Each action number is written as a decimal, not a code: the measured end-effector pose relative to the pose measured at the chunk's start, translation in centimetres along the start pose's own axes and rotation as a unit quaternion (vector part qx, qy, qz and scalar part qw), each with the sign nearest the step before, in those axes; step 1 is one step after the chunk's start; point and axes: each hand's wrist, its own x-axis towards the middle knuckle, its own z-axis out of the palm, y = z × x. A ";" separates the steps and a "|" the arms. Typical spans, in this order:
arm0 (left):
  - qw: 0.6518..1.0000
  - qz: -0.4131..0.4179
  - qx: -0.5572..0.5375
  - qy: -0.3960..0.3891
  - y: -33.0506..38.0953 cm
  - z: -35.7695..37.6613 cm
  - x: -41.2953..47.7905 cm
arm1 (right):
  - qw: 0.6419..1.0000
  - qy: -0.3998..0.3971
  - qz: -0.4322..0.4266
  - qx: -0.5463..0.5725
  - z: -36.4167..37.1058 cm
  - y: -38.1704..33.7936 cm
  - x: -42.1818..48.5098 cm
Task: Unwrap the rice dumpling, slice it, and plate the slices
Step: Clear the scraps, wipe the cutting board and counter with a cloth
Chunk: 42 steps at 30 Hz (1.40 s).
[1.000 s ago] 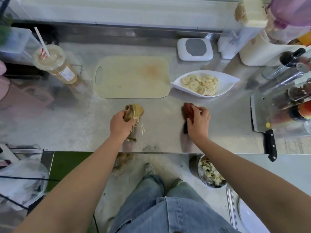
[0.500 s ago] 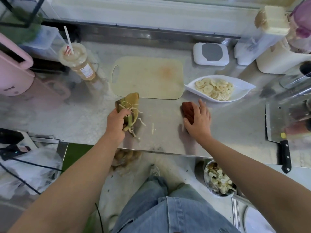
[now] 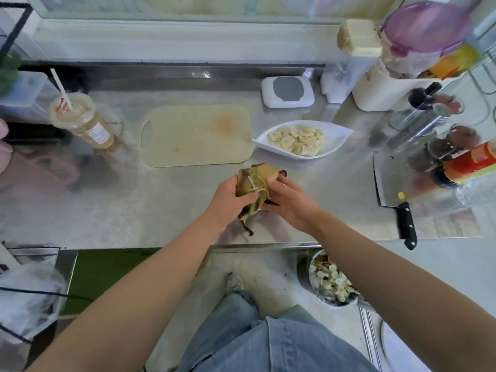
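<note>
Steel surface (image 3: 161, 210), cutting board (image 3: 196, 135) bare. Cleaver (image 3: 391, 189) at right, handle overhanging the edge. Both hands held above the surface: left hand (image 3: 225, 200) and right hand (image 3: 290, 202) each closed in a grip on the string-tied rice dumpling (image 3: 253, 182). Dark item under right palm mostly hidden.

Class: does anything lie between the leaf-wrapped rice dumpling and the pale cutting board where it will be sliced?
Nothing visible. Both hands, left and right, hold the string-tied, leaf-wrapped rice dumpling just in front of the pale cutting board; only bare steel counter lies between.
</note>
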 end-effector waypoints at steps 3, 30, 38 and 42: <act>0.998 0.024 0.057 -0.004 0.5 3.6 -0.3 | 0.998 0.050 -0.018 0.032 -2.0 -0.3 -2.4; 0.972 0.001 0.197 -0.132 -3.1 25.8 -6.7 | 0.956 0.252 0.111 0.104 -23.5 7.2 -23.7; 0.974 -0.032 0.159 -0.157 -3.5 28.5 -7.3 | 0.907 0.399 0.135 0.003 -26.3 9.2 -23.3; 0.977 -0.048 0.121 -0.169 -3.6 29.2 -7.2 | 0.898 0.412 0.134 -0.082 -26.7 9.3 -23.1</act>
